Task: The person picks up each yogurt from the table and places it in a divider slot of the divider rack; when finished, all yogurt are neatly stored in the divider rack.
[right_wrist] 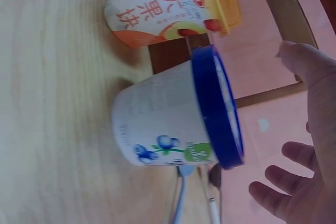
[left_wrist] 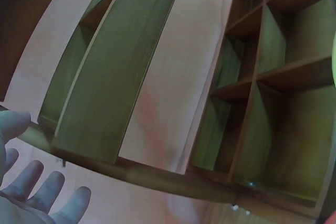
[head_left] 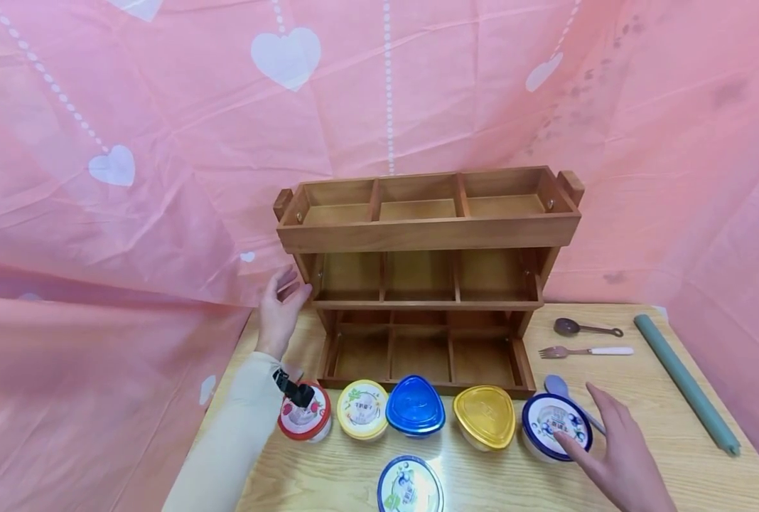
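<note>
A three-tier wooden rack [head_left: 427, 237] with divided compartments stands at the back of the table. Beside its left edge is my left hand [head_left: 280, 309], fingers loosely spread and holding nothing; whether it touches the wood I cannot tell. My right hand [head_left: 622, 455] hovers around a blueberry tub with a dark blue lid [head_left: 555, 427]. In the right wrist view, the thumb and fingers are spread apart from that tub [right_wrist: 157, 114]. To its left stand a yellow-lidded triangular tub [head_left: 485, 418], a blue-lidded triangular tub [head_left: 416, 405], a round yellow-lidded tub [head_left: 362, 410] and a red-lidded tub [head_left: 315, 427].
Another blue-rimmed tub [head_left: 410, 487] sits at the front edge of view. Right of the rack lie a brown measuring spoon [head_left: 568, 327], a white-handled fork [head_left: 610, 350], a bluish spoon [head_left: 555, 385] and a green roll [head_left: 686, 384]. Pink cloth [head_left: 194, 107] hangs behind.
</note>
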{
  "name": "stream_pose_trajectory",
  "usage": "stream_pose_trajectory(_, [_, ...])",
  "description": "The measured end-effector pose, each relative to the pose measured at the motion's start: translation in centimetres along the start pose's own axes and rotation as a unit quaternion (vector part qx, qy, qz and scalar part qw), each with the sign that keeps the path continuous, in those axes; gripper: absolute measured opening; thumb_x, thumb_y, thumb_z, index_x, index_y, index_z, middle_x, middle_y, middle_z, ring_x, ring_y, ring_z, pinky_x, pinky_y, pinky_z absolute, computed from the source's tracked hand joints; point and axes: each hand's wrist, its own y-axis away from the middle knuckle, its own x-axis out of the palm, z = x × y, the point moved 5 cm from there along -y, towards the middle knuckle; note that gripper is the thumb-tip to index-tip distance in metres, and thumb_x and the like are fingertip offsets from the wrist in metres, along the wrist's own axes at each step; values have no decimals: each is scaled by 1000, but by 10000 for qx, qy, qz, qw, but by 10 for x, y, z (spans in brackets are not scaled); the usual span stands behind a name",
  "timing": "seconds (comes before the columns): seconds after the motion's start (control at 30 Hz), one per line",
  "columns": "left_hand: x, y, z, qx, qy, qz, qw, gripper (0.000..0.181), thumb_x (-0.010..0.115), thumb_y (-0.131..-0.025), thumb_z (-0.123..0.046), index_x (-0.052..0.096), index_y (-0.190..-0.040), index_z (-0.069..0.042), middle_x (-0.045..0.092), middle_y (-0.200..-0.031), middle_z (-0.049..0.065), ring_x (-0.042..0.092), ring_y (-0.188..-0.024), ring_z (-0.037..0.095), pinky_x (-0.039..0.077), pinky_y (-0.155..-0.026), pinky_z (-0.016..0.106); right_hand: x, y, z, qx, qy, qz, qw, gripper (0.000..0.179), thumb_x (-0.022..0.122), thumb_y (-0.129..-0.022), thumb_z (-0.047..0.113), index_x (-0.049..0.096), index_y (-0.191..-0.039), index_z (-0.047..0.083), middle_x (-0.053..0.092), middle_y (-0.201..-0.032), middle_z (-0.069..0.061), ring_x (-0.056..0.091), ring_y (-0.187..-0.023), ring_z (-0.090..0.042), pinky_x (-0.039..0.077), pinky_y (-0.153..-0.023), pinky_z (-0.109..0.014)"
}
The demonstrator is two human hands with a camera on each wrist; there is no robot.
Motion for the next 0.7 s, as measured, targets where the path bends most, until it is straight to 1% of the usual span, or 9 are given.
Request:
stream_pose_trajectory(0.13, [9, -5, 3, -149, 203, 28, 9997, 60, 68, -94, -20, 42, -148, -18, 49, -146, 10, 50, -134, 28, 43, -110, 40, 6, 4, -7, 196, -88, -21, 9998, 101, 80, -81, 39, 22, -151, -7, 36, -138, -41, 36, -123, -58, 30, -96, -75])
stream_pose_trajectory(0.27, [16, -9, 6, -234, 409, -2, 9989, 56, 65, -96, -17, 44, -148, -18, 48, -148, 10, 50, -134, 28, 43, -110, 40, 14, 9, -14, 401, -70, 78, 9991, 103, 81, -81, 39, 22, -149, -11, 36, -137, -41, 38, -121, -56, 39, -89, -71])
stream_pose_trajectory(0.37, [18, -12, 9, -234, 418, -78, 9988, 54, 65, -96, -18, 46, -146, -18, 50, -147, 10, 51, -133, 28, 44, -109, 41, 21, 14, -19, 553, -120, 167, 9983, 105, 81, -80, 39, 21, -148, -13, 36, -136, -41, 39, -118, -53, 46, -84, -68])
stream_pose_trajectory(0.4, [19, -13, 9, -242, 461, -85, 9986, 54, 65, -96, -18, 46, -146, -17, 49, -147, 11, 51, -133, 28, 43, -110, 41, 24, 16, -21, 637, -161, 236, 9976, 106, 81, -81, 39, 18, -149, -13, 34, -136, -41, 39, -117, -53, 47, -84, -67])
stream_pose_trajectory(0.43, [20, -12, 5, -254, 457, -77, 9986, 55, 65, -96, -17, 45, -147, -16, 49, -147, 12, 51, -133, 30, 43, -110, 42, 26, 18, -22, 732, -220, 304, 9966, 108, 80, -81, 41, 16, -150, -13, 33, -136, -42, 39, -117, -53, 48, -84, -66])
stream_pose_trajectory(0.57, [23, -15, 5, -277, 482, -65, 9984, 53, 65, -96, -18, 47, -146, -15, 50, -145, 13, 51, -132, 31, 42, -111, 44, 34, 24, -28, 974, -424, 370, 9937, 114, 80, -81, 42, 9, -151, -13, 31, -138, -43, 42, -115, -54, 48, -86, -63])
stream_pose_trajectory(0.63, [25, -16, 7, -309, 428, -66, 9986, 49, 64, -97, -20, 50, -144, -15, 53, -142, 13, 52, -130, 30, 42, -110, 44, 37, 25, -30, 1162, -530, 468, 9907, 116, 79, -81, 45, 5, -152, -12, 29, -139, -44, 41, -117, -55, 47, -88, -63])
stream_pose_trajectory(0.67, [25, -19, 12, -312, 383, -70, 9988, 48, 64, -97, -23, 51, -143, -17, 54, -141, 12, 52, -129, 29, 43, -110, 43, 38, 26, -31, 1259, -588, 530, 9889, 118, 78, -81, 46, 3, -152, -12, 28, -140, -44, 40, -118, -55, 46, -90, -63])
stream_pose_trajectory(0.7, [26, -19, 12, -306, 344, -66, 9989, 46, 63, -97, -24, 52, -141, -17, 55, -139, 11, 53, -128, 28, 44, -109, 43, 39, 26, -32, 1381, -634, 611, 9865, 119, 77, -82, 48, 2, -152, -11, 27, -141, -44, 39, -119, -56, 45, -91, -64])
